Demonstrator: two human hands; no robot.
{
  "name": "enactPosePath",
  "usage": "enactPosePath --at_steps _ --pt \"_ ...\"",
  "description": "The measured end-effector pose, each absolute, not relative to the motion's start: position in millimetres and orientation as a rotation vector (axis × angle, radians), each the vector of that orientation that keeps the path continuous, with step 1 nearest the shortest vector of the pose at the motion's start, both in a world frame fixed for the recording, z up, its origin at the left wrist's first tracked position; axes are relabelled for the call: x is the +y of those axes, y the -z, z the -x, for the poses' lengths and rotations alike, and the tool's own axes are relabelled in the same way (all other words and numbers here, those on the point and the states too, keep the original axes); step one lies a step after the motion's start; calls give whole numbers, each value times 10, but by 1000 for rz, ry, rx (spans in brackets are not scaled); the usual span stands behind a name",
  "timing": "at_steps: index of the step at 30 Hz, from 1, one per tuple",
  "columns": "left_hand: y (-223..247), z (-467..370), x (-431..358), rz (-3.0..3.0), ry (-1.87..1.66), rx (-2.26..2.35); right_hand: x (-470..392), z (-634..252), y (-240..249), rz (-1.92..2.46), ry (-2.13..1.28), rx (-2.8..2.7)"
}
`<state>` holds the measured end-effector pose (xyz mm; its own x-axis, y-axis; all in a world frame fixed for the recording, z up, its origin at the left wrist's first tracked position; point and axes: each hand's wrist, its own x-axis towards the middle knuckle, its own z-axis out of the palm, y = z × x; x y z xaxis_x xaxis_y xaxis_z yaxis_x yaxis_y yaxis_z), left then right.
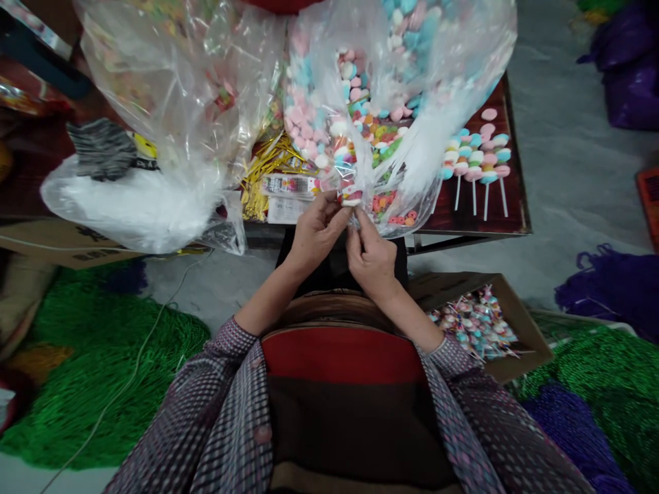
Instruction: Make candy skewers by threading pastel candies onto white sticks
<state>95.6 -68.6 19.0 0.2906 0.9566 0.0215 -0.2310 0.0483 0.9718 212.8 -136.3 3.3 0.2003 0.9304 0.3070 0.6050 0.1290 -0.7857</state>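
Observation:
My left hand [320, 232] and my right hand [375, 259] meet at the table's front edge, fingers pinched together. Between them stands a marshmallow skewer [345, 165] in a clear wrapper, its lower end at my fingertips. Both hands close on that lower end; the stick is hidden by my fingers. Just left of the skewer are printed wrappers [291, 185] and a bunch of gold twist ties [257, 182]. Behind it, an open clear bag [463, 41] holds pink, white and blue marshmallows. Several bare marshmallow skewers [474, 158] lie at the table's right end.
Another large clear bag [180, 75] of coloured candy covers the left of the table [515, 213], with a grey striped glove [100, 147] beside it. At my right, a cardboard box [528, 336] holds wrapped candies. Green cord piles [113, 370] lie on the floor.

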Motion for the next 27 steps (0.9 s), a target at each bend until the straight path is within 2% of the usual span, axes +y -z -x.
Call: enactPosePath --at_steps 7,12,19,27 --pt "-210 -1094 -705 -911 -1039 788 -1356 -2109 -22 1648 -343 -1675" --pt "-236 -1054 -673 -884 -1052 934 -1323 -2224 -154 1459 -264 -1761" --pt "-321 -1027 -745 -922 -821 946 -1115 -2382 -252 1399 -66 -1693" --pt "-268 -1036 -769 -1030 -825 972 -1063 -2356 -93 1435 -130 -1735"
